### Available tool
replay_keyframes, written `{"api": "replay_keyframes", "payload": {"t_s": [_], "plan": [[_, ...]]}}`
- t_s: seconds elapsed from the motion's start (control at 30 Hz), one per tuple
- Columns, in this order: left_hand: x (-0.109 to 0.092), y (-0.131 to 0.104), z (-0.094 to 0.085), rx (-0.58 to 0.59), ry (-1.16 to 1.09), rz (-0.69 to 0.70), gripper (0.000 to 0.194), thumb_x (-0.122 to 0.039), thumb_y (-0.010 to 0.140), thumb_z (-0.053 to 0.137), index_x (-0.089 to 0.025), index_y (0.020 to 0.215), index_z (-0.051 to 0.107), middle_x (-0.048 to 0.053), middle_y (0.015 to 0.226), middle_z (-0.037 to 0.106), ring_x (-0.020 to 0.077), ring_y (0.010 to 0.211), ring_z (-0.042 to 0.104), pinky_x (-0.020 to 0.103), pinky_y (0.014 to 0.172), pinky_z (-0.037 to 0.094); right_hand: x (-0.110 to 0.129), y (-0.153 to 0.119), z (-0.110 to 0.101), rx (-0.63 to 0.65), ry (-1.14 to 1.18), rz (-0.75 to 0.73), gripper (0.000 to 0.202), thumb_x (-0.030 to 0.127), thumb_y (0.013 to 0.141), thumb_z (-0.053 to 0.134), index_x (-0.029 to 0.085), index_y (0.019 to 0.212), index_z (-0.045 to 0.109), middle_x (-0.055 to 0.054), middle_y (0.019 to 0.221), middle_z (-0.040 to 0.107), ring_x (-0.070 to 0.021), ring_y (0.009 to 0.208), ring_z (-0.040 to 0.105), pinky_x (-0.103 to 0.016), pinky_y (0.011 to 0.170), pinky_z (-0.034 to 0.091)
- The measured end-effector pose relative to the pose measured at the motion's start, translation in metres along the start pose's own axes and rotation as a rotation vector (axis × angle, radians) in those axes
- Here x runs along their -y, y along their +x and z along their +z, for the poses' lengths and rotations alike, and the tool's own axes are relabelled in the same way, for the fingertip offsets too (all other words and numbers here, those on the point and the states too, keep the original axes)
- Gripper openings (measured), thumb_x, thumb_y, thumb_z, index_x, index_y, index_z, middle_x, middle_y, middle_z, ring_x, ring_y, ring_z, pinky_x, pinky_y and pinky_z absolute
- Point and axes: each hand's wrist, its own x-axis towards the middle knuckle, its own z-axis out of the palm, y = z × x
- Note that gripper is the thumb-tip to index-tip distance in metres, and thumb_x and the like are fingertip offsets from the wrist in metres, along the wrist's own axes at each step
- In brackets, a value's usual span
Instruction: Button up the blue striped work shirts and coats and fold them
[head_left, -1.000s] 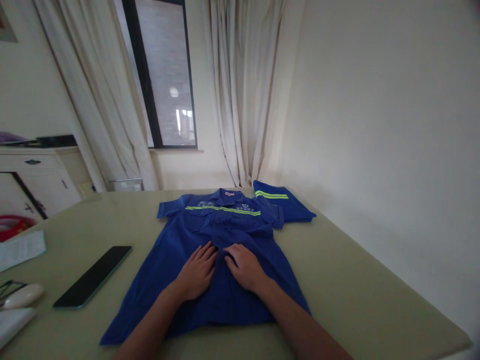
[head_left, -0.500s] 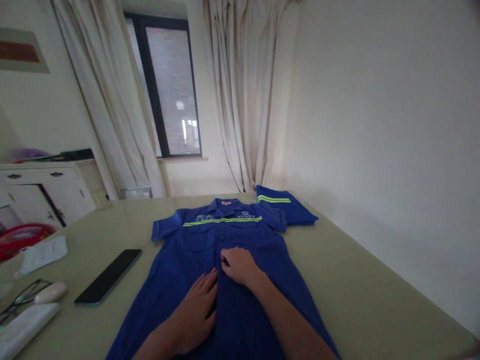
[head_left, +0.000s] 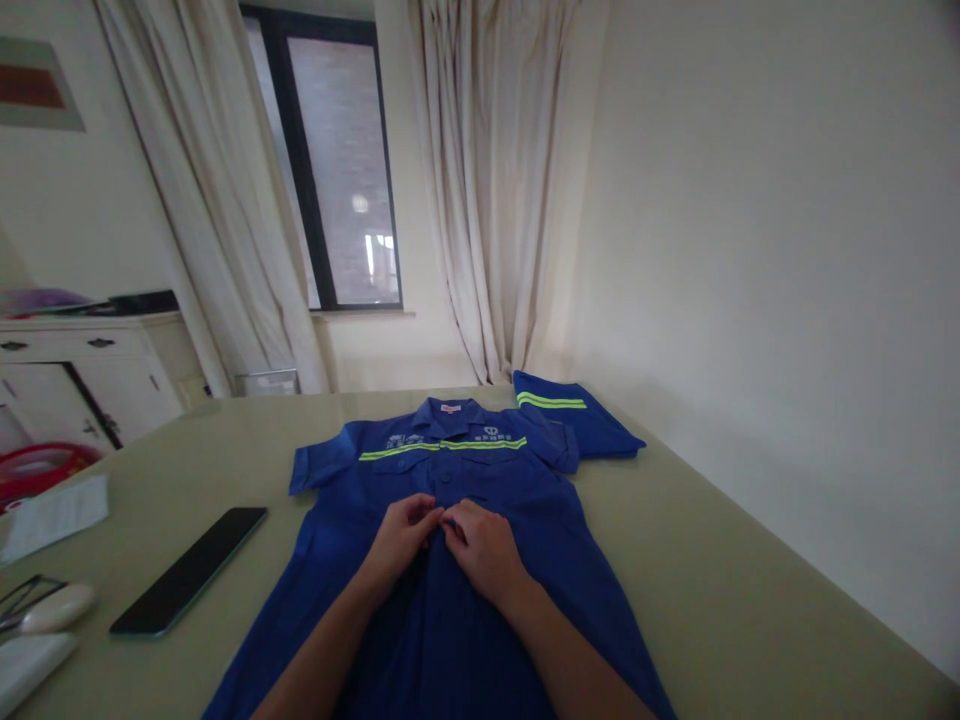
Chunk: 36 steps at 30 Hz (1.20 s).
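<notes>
A blue short-sleeved work shirt [head_left: 480,480] lies spread on the table, its collar at the far end and a yellow-green stripe across the chest. Over the front button placket, just below the chest pockets, both hands come together. My left hand [head_left: 405,535] pinches the placket from the left with bent fingers. Right beside it, my right hand [head_left: 484,545] is closed on the same edge, thumb and fingertips nearly touching the left ones. Whatever sits between the fingertips, perhaps a button, is too small to make out.
Folded blue cloth [head_left: 574,415] with a matching stripe lies at the table's far right, touching the shirt's sleeve. To the left are a black phone [head_left: 191,570], a white mouse [head_left: 60,608], glasses [head_left: 26,598] and a pale sheet [head_left: 60,518]. A wall [head_left: 780,300] borders the right side.
My left hand has moved up and forward from lying flat on the shirt to pinch the placket beside my right hand. The right hand has stayed about where it was.
</notes>
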Motion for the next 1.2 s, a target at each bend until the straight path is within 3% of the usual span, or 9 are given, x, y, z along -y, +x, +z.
{"api": "replay_keyframes", "payload": {"t_s": [0.23, 0.4, 0.53, 0.63, 0.73, 0.83, 1.0, 1.1, 1.2], "plan": [[-0.001, -0.005, -0.007, -0.067, -0.206, 0.006, 0.049, -0.061, 0.078, 0.071, -0.014, 0.092, 0.072, 0.002, 0.071, 0.070, 0.0149, 0.061, 0.065, 0.024, 0.057, 0.051, -0.003, 0.004, 0.004, 0.010, 0.084, 0.066, 0.013, 0.024, 0.096, 0.059, 0.024, 0.094, 0.072, 0.002, 0.084, 0.069, -0.0138, 0.076, 0.062, -0.024, 0.069, 0.039], [0.005, -0.008, -0.002, -0.025, 0.011, 0.136, 0.039, -0.047, 0.093, 0.052, -0.017, 0.104, 0.074, 0.009, 0.093, 0.076, 0.0227, 0.084, 0.071, 0.037, 0.078, 0.058, -0.014, 0.007, 0.008, -0.119, 0.214, 0.211, 0.013, 0.025, 0.087, 0.068, 0.021, 0.100, 0.068, 0.001, 0.085, 0.068, -0.0156, 0.074, 0.062, -0.024, 0.069, 0.045], [0.006, -0.024, 0.007, 0.045, 0.517, 0.355, 0.040, -0.023, 0.092, 0.049, -0.020, 0.125, 0.070, 0.011, 0.140, 0.065, 0.0278, 0.137, 0.052, 0.050, 0.119, 0.035, -0.013, 0.002, 0.013, -0.184, 0.188, 0.135, 0.031, 0.016, 0.089, 0.060, 0.020, 0.119, 0.064, -0.007, 0.118, 0.068, -0.0174, 0.100, 0.066, -0.026, 0.089, 0.049], [0.004, -0.038, 0.010, 0.148, 0.926, 0.443, 0.055, -0.026, 0.095, 0.044, -0.018, 0.148, 0.051, 0.011, 0.158, 0.047, 0.0265, 0.151, 0.034, 0.048, 0.125, 0.026, -0.006, 0.000, 0.010, -0.109, 0.048, 0.114, 0.030, 0.020, 0.100, 0.046, 0.021, 0.124, 0.065, -0.008, 0.124, 0.069, -0.0191, 0.114, 0.065, -0.029, 0.099, 0.046], [0.003, -0.056, 0.010, 0.197, 1.002, 0.438, 0.060, -0.033, 0.098, 0.041, -0.017, 0.157, 0.039, 0.012, 0.163, 0.038, 0.0265, 0.153, 0.030, 0.047, 0.125, 0.026, 0.002, 0.007, -0.002, 0.039, -0.168, 0.235, 0.035, 0.028, 0.107, 0.034, 0.024, 0.124, 0.065, -0.010, 0.108, 0.075, -0.0230, 0.101, 0.071, -0.034, 0.089, 0.050], [0.002, -0.081, 0.011, 0.271, 0.992, 0.468, 0.064, -0.034, 0.097, 0.046, -0.023, 0.158, 0.035, 0.010, 0.166, 0.033, 0.0296, 0.154, 0.027, 0.049, 0.125, 0.024, 0.006, 0.020, -0.013, 0.128, -0.270, 0.281, 0.027, 0.036, 0.101, 0.051, 0.024, 0.118, 0.068, -0.013, 0.105, 0.075, -0.0278, 0.097, 0.072, -0.037, 0.082, 0.051], [-0.014, -0.102, 0.006, 0.278, 0.909, 0.480, 0.057, -0.029, 0.088, 0.055, -0.032, 0.145, 0.056, 0.006, 0.156, 0.051, 0.0305, 0.144, 0.043, 0.046, 0.119, 0.033, 0.009, 0.022, -0.004, 0.176, -0.195, 0.194, 0.017, 0.035, 0.091, 0.065, 0.028, 0.106, 0.071, -0.004, 0.103, 0.075, -0.0218, 0.095, 0.071, -0.029, 0.079, 0.048], [-0.029, -0.078, -0.005, 0.243, 0.785, 0.329, 0.037, -0.020, 0.084, 0.051, -0.031, 0.110, 0.075, 0.004, 0.121, 0.074, 0.0255, 0.115, 0.065, 0.038, 0.101, 0.047, 0.005, 0.015, 0.006, 0.138, -0.137, 0.185, 0.019, 0.027, 0.097, 0.053, 0.027, 0.101, 0.072, -0.003, 0.102, 0.074, -0.0185, 0.092, 0.069, -0.026, 0.076, 0.046], [-0.036, -0.038, -0.012, 0.149, 0.675, 0.099, 0.034, -0.014, 0.083, 0.042, -0.027, 0.077, 0.073, 0.001, 0.085, 0.077, 0.0206, 0.088, 0.072, 0.029, 0.080, 0.050, -0.007, 0.012, 0.008, 0.135, 0.012, 0.140, 0.016, 0.026, 0.093, 0.061, 0.026, 0.101, 0.074, -0.001, 0.097, 0.073, -0.0168, 0.090, 0.068, -0.024, 0.075, 0.045]]}}
